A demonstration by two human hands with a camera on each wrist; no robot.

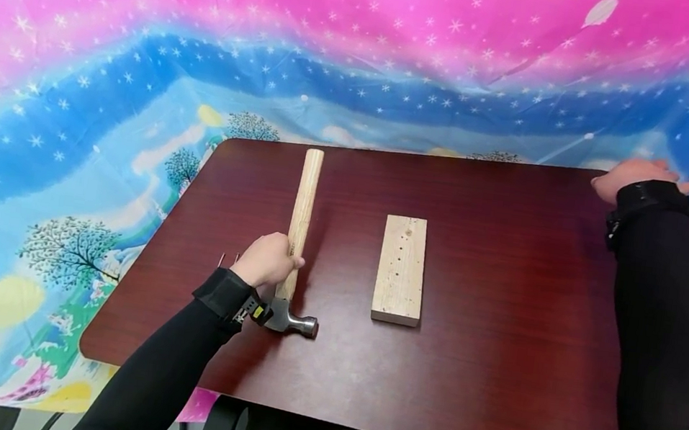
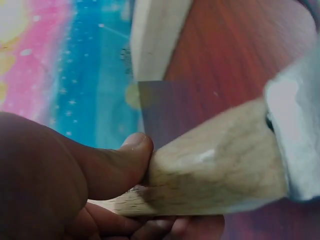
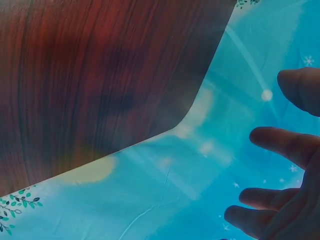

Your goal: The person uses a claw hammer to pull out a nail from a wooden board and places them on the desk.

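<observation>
My left hand (image 1: 265,259) grips a claw hammer (image 1: 302,209) low on its pale wooden handle, near the metal head. The handle points to the far side of the table, with the head toward me. In the left wrist view, the thumb (image 2: 135,150) lies along one side of the wood and the fingers curl beneath it. To the right of the hammer, a wooden block (image 1: 401,270) with a row of small dark marks lies on the table. My right hand (image 1: 640,178) is at the far right corner, fingers spread and holding nothing in the right wrist view.
The dark red-brown table (image 1: 508,265) has rounded corners. Two thin nail-like pieces (image 1: 222,260) show beside the left wrist, partly hidden by it. A pink and blue patterned cloth (image 1: 362,79) hangs behind and around the table.
</observation>
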